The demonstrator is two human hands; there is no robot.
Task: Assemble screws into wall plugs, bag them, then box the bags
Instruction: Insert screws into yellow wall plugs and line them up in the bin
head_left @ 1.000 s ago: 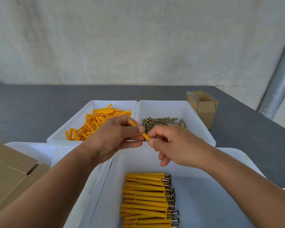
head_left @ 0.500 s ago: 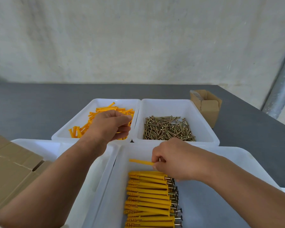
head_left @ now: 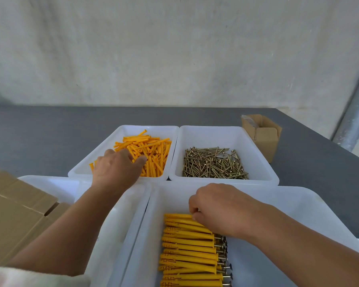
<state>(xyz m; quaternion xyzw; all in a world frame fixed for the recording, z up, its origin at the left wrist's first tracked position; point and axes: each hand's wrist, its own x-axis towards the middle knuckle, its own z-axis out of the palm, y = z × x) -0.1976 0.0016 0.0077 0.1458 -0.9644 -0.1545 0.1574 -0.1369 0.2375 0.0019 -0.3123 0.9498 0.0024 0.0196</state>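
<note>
My left hand (head_left: pixel 116 172) reaches into the far left white tray (head_left: pixel 120 129), its fingers down on the pile of loose orange wall plugs (head_left: pixel 151 150); I see no plug held. My right hand (head_left: pixel 220 208) is low in the near white tray (head_left: pixel 278 204). It pinches an assembled plug (head_left: pixel 176 216) with thumb and forefinger, at the far end of the row of assembled plugs (head_left: pixel 189 249) whose screw heads point right. Brass screws (head_left: pixel 214 162) lie heaped in the far right tray (head_left: pixel 257 148).
A small open cardboard box (head_left: pixel 263 135) stands right of the screw tray on the dark table (head_left: pixel 39 137). Flat cardboard (head_left: pixel 13 214) lies at the near left over another white tray (head_left: pixel 56 187). A metal pole (head_left: pixel 356 112) rises at the right.
The hands parted. My right hand carried the assembled plug down to the far end of the row in the near tray. My left hand went back into the loose plugs.
</note>
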